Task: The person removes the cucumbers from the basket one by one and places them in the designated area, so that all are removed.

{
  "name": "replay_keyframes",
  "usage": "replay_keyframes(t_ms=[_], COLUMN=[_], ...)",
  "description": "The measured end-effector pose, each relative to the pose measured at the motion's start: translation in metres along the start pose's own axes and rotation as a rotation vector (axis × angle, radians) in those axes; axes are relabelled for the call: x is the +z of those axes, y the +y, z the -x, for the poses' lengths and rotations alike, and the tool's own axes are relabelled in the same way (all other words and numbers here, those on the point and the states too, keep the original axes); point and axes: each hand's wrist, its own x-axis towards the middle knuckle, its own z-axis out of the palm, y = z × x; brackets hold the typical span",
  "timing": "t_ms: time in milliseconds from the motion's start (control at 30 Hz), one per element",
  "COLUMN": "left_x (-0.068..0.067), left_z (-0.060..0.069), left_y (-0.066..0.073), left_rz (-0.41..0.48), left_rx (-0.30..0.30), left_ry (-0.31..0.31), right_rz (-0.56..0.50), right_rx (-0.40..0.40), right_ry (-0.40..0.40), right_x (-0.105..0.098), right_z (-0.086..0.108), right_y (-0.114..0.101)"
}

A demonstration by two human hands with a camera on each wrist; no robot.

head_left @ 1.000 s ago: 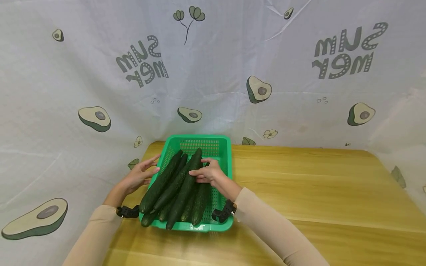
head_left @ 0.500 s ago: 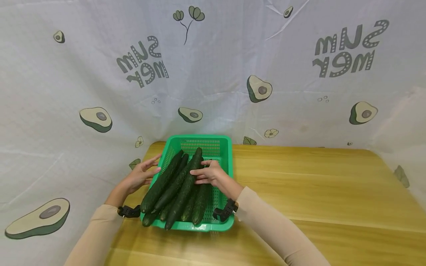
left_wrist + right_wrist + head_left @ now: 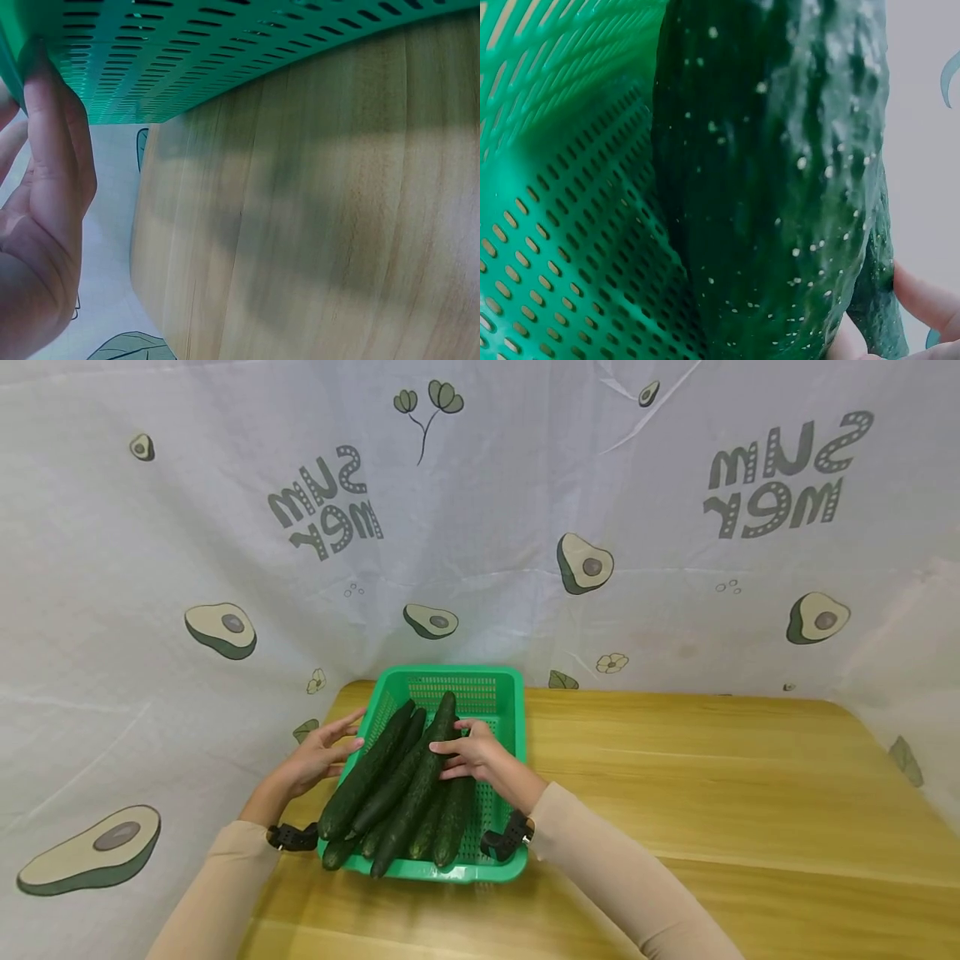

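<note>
Several dark green cucumbers lie slanted in a green basket (image 3: pixel 491 871), their near ends over its front rim. My right hand (image 3: pixel 483 753) holds one top cucumber (image 3: pixel 411 797), thumb over it and fingers along its right side. In the right wrist view a large cucumber (image 3: pixel 769 180) fills the middle, and fingertips (image 3: pixel 928 304) touch a thinner one (image 3: pixel 876 300) behind it. At the basket's left rim is my left hand (image 3: pixel 309 764); in the left wrist view the hand (image 3: pixel 49 187) grips the rim beside the slotted wall (image 3: pixel 180 49).
The basket stands at the left end of a wooden table (image 3: pixel 675 777), close to the back edge. Behind and to both sides hangs a pale curtain (image 3: pixel 487 510) printed with avocados and letters. A black band (image 3: pixel 294 837) is on each wrist.
</note>
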Motion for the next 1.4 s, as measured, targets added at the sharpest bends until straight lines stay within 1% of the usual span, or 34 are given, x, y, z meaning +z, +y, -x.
replay_keyframes(t_ms=[133, 300, 533, 700, 933, 1133, 1400], left_x=[-0.001, 0.0, 0.001, 0.001, -0.001, 0.0, -0.001], left_z=[0.0, 0.0, 0.001, 0.002, 0.001, 0.0, -0.001], left_y=[-0.001, -0.001, 0.001, 0.0, -0.003, -0.006, -0.007], left_rz=[-0.002, -0.002, -0.009, -0.02, -0.028, 0.006, 0.036], left_rx=[0.001, 0.004, -0.001, -0.003, 0.008, 0.001, 0.008], left_ry=[-0.005, 0.002, 0.012, 0.005, -0.004, -0.016, -0.025], right_rz=[-0.005, 0.011, -0.011, -0.028, -0.038, -0.059, 0.011], right_rx=[-0.005, -0.038, -0.051, -0.055, -0.089, -0.119, -0.161], right_ry=[0.004, 0.004, 0.0, -0.01, -0.026, -0.057, -0.079], right_x=[0.0, 0.0, -0.005, -0.013, -0.034, -0.057, -0.091], right_z=[0.002, 0.006, 0.01, 0.014, 0.022, 0.032, 0.041], right_y=[-0.001, -0.007, -0.022, -0.035, -0.055, -0.072, -0.087])
